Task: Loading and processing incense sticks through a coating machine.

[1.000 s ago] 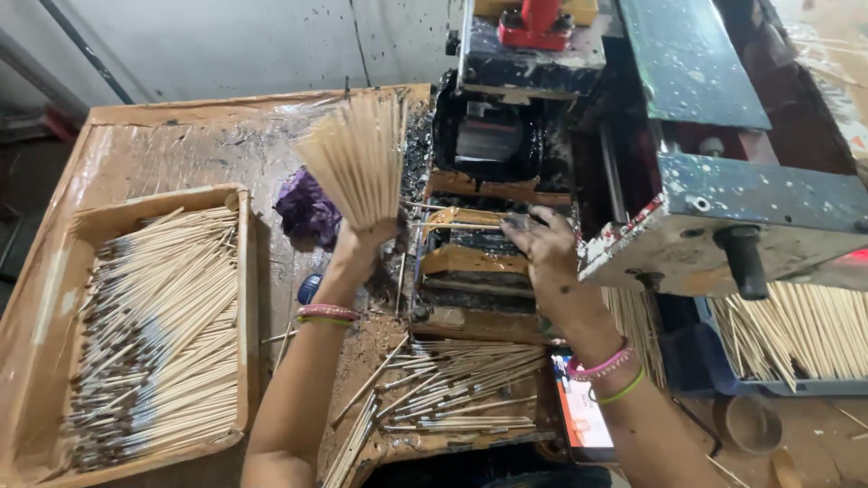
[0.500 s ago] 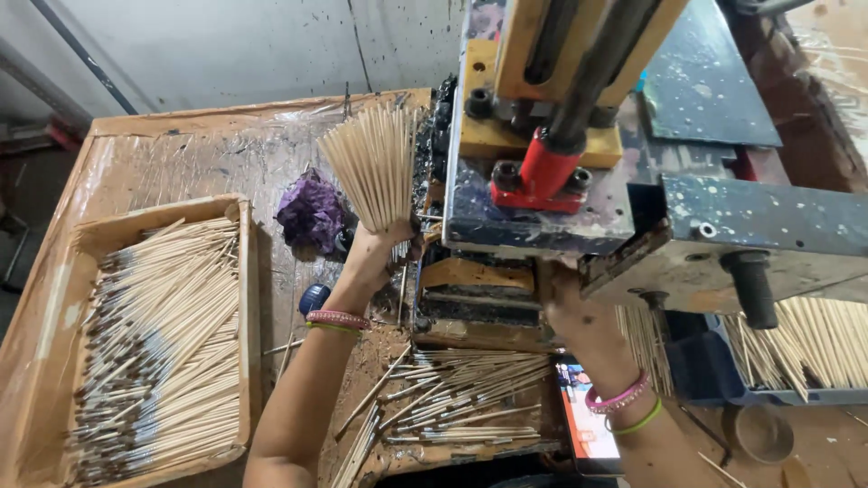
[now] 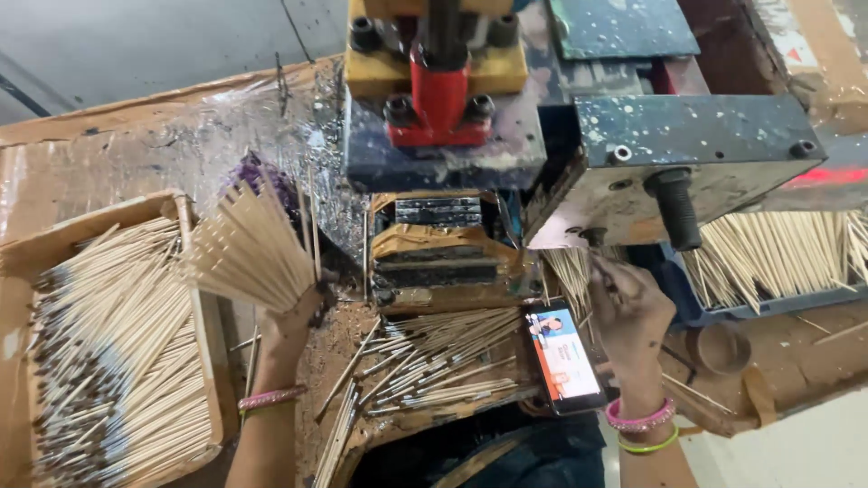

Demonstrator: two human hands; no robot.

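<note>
Bamboo sticks (image 3: 251, 248) are held as a fanned bundle in the left hand (image 3: 298, 316), whose fingers are wrapped tight round the lower ends while the tips splay up and outward over the left part of the bench (image 3: 136, 145). A pink bangle (image 3: 269, 398) is worn on that wrist. Just left of the bundle, a cardboard tray (image 3: 185, 212) at the bench's left edge is filled with coated sticks (image 3: 108, 352) laid roughly parallel. The right hand (image 3: 633, 316) is seen near the right side of the bench, its fingers curled loosely, touching a few thin sticks; whether these are pinched cannot be told. Pink and green bangles (image 3: 642, 425) sit on that wrist. A phone (image 3: 562, 354) with a lit screen lies just beside the right hand, at the near edge. Between the hands, a loose pile of sticks (image 3: 434, 361) is spread below the machine (image 3: 443, 117), a paint-spattered press with a red and yellow head. More raw sticks (image 3: 778, 253) are heaped in a blue tray at the right.
</note>
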